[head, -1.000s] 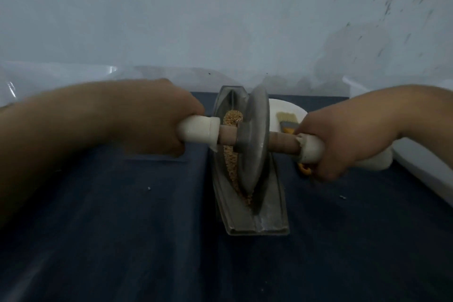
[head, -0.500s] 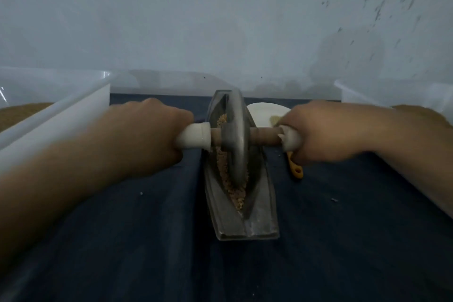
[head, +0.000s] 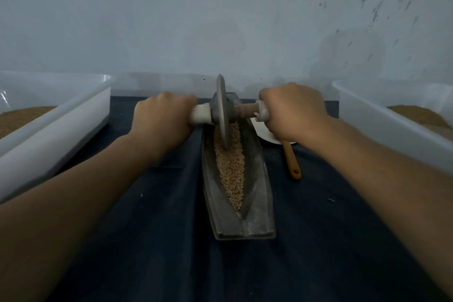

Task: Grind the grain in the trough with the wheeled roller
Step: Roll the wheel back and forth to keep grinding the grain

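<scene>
Roller (head: pixel 221 115) has travelled from mid-trough to the 12 o'clock end of the trough (head: pixel 257 198). Left hand (head: pixel 161 117) and right hand (head: pixel 291 113) grip it, one each side. Grain (head: pixel 231 169) lies exposed toward 6 o'clock, still coarse; further passes judged necessary.

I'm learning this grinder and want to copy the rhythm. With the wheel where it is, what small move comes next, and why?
Probably draw the roller back toward the person. Its wheel stands at the far end of the trough, most of the grain lies nearer, and the left hand and right hand both grip it.
</scene>
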### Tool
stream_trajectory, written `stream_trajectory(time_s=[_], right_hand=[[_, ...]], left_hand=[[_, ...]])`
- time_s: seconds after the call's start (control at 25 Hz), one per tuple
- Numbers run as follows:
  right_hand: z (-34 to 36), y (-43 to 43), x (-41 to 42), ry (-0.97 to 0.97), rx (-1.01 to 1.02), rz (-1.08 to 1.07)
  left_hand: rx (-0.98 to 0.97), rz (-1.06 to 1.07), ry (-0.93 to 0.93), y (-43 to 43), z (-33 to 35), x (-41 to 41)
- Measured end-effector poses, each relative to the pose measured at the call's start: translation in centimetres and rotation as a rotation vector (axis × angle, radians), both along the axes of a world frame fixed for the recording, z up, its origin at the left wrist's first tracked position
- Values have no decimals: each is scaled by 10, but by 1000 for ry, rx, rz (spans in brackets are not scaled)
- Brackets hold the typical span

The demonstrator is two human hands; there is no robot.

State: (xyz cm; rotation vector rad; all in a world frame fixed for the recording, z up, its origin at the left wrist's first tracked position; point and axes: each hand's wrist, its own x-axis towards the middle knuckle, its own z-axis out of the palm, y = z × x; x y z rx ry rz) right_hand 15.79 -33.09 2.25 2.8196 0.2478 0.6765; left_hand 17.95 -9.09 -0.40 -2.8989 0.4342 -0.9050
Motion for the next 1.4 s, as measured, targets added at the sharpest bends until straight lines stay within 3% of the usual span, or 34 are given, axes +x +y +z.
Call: stream_trajectory(time_s=[0.08, 0.2, 0.28, 0.32, 0.4, 0.52, 0.6, 0.68, 0.88, 0.96, 1.04, 1.16, 1.24, 1.32, 1.4], right_hand=[[10, -7, -13, 251, 17, 66], [28, -16, -42, 785, 94, 51], [33, -16, -48, 987, 101, 56], [31, -15, -46, 993, 117, 61], [18, -11, -34, 742, 173, 82], [-14, 1, -14, 60, 134, 49], [-23, 5, -7, -99, 88, 42], [-18, 0, -11, 16, 98, 38], [12, -19, -53, 653, 170, 39], [20, -21, -55, 733, 164, 29], [16, -18, -40, 630, 137, 20], [3, 0, -12, 205, 64, -28], [-1, 10, -4, 24, 10, -75], [1, 11, -9, 20, -20, -46], [4, 6, -23, 138, -33, 33]], left_hand=[[59, -51, 61, 8, 1, -19], [194, -135, 56, 18, 23, -52], [260, -187, 18, 11, 35, -61], [296, -171, 10, 4, 35, -61], [311, -86, 22, -11, 30, -48], [231, -17, 58, -13, 25, -19], [176, -47, 72, -9, 23, -9], [196, -91, 62, -5, 20, -13], [222, -170, 256, 28, 33, -38], [203, -148, 332, 39, 39, -40], [168, -108, 329, 36, 34, -31], [87, 38, 188, 15, 22, -10], [15, 87, 155, 8, 14, 1], [-20, 60, 245, 15, 11, -2], [25, 10, 322, 26, 12, -17]])
